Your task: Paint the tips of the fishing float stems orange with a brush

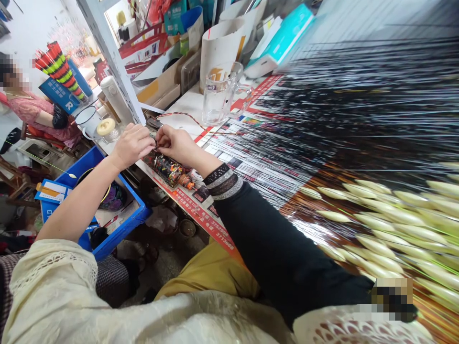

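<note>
1. Left hand (132, 145) and right hand (175, 145): raised over the worktop, wrists bent inward, hands meeting.
2. Fingers (161, 137) of both hands: pinched together on a small item (154, 136), too small to identify.
3. Speckled multicoloured cylinder (167, 169): lying just below the hands on the paper-covered worktop (211, 220).
4. Red-and-black twisted cord (179, 115): just behind the hands.
5. Pale tapered bodies (387, 224): blurred rows at right, well apart from the hands.

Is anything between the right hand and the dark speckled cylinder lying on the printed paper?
Nothing visible: the black-sleeved right hand sits directly above the glossy multicoloured speckled cylinder, with no object between them.
</note>
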Tool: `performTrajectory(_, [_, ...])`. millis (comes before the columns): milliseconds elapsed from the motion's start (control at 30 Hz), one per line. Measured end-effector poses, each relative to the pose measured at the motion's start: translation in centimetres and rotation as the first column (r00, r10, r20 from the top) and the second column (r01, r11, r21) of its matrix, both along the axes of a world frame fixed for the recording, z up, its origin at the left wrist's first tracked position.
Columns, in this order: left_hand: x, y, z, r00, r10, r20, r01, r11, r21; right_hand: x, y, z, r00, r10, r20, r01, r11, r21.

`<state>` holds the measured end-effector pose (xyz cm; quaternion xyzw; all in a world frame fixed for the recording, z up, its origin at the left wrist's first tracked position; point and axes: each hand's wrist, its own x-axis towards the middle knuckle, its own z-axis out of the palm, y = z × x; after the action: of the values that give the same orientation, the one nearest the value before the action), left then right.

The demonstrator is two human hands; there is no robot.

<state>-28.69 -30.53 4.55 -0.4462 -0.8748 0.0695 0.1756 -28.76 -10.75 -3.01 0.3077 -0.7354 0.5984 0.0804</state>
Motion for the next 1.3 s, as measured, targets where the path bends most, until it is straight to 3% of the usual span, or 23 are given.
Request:
performTrajectory(200, [1.1, 0.9, -1.3, 0.985, 0.157, 0.067, -0.166, 0.97, 0.178, 0.0, 0.0, 0.1, 1.0, -0.012, 0.01, 0.012, 1.0, 0.004])
performTrajectory(433, [1.4, 1.7, -3.1, 0.943, 0.217, 0.252, -0.315, 0.828, 0.464, 0.1, 0.1, 0.4, 0.999, -0.031, 0.014, 0.031, 0.999, 0.025])
performTrajectory(633, [1.9, 1.7, -3.6, 0.929, 0.229, 0.29, -0.359, 0.743, 0.565, -0.1, 0.2, 0.0, 1.0, -0.003, 0.018, 0.003, 1.0, -0.008])
performTrajectory(867, [4.4, -0.5, -3.3, 0.947, 0.267, 0.18, -0.32, 0.719, 0.617, 0.1, 0.5, 0.3, 1.0, -0.019, -0.012, 0.019, 1.0, 0.012])
performTrajectory(1033, [5.9, -1.0, -4.8, 0.951, 0.239, 0.198, -0.309, 0.797, 0.519, 0.6, 1.0, 1.0, 0.999, -0.02, -0.05, 0.022, 0.999, 0.028])
performTrajectory(1300, [5.1, -0.5, -5.7, 0.963, 0.237, 0.131, -0.27, 0.817, 0.51, 0.4, 0.8, 0.8, 0.986, -0.032, -0.165, 0.054, 0.99, 0.132])
